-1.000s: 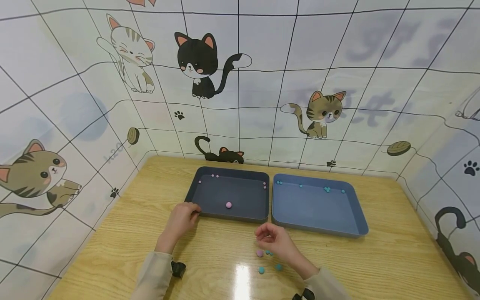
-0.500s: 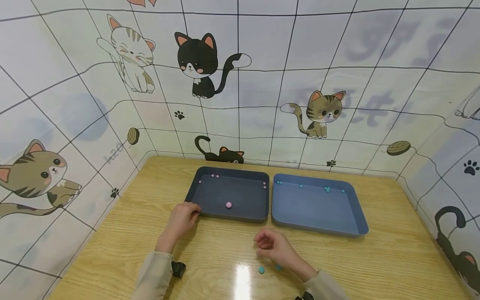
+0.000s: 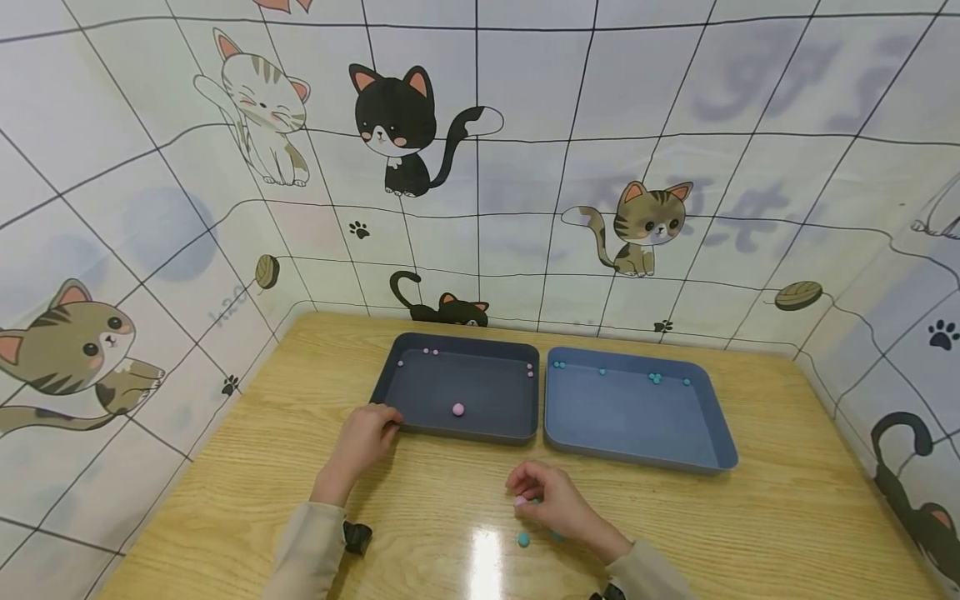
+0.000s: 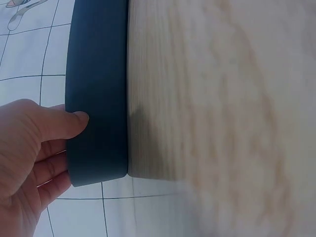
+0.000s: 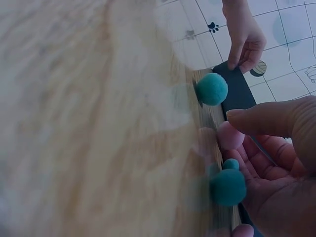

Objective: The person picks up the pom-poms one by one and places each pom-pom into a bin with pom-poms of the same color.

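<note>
My left hand (image 3: 365,437) grips the near left corner of the dark tray (image 3: 465,437); in the left wrist view the thumb (image 4: 74,122) lies on its outer wall, with the fingers behind the rim. My right hand (image 3: 553,500) is over the table in front of the trays, pinching a pink pom-pom (image 5: 230,136) between thumb and fingers. Close by in the right wrist view are a large teal pom-pom (image 5: 212,89), another large teal one and a small teal pom-pom (image 5: 230,164). The right hand partly covers this group in the head view.
Beside the dark tray stands a blue tray (image 3: 637,457), with several small teal pom-poms along its far side. The dark tray holds a larger pink pom-pom (image 3: 458,410) and several small pink ones. A cat-print cloth wall (image 3: 517,250) rises behind the wooden table (image 3: 765,517).
The right hand has drawn slightly nearer and down onto the pink pom-pom, which now shows between its fingertips. The left hand and both trays have stayed in place.
</note>
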The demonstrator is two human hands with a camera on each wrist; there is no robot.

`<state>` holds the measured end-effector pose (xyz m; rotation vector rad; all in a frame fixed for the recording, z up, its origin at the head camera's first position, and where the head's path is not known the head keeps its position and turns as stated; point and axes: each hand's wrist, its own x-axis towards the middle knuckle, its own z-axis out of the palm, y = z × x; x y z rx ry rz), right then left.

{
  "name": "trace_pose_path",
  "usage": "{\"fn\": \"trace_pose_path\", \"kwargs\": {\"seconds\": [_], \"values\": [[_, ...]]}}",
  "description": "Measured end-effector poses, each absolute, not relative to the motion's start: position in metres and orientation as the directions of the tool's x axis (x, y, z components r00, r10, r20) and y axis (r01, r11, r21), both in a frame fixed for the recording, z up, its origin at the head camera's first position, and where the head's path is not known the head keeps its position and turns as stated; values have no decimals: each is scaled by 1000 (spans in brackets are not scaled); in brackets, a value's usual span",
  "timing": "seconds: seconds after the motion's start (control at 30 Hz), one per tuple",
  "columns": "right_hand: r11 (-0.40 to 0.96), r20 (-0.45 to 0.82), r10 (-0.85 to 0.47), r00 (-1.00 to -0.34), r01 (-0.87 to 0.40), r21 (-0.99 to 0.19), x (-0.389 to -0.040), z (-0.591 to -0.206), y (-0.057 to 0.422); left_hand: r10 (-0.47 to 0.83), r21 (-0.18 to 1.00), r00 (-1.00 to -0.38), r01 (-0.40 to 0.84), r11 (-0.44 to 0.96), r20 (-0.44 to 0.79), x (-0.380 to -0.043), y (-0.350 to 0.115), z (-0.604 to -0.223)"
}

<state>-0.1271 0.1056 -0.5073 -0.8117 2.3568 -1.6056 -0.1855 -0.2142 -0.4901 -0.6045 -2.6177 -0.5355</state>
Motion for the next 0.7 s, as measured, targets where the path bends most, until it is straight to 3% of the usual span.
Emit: {"fn": "trace_pose_path", "kwargs": {"seconds": [0.27,0.5,0.7], "values": [[237,192,-531,-825,-362,-901,-127,-507,106,319,292,-838,471,832,443,-184,-214,-489],[270,120,-489,-864,-281,-921,-128,-501,103,320,290,-841,468,835,436,-184,-213,-488],[277,144,-470,-871,-300,-913,-131,-497,104,316,296,-843,466,834,435,-183,-212,-487]]}}
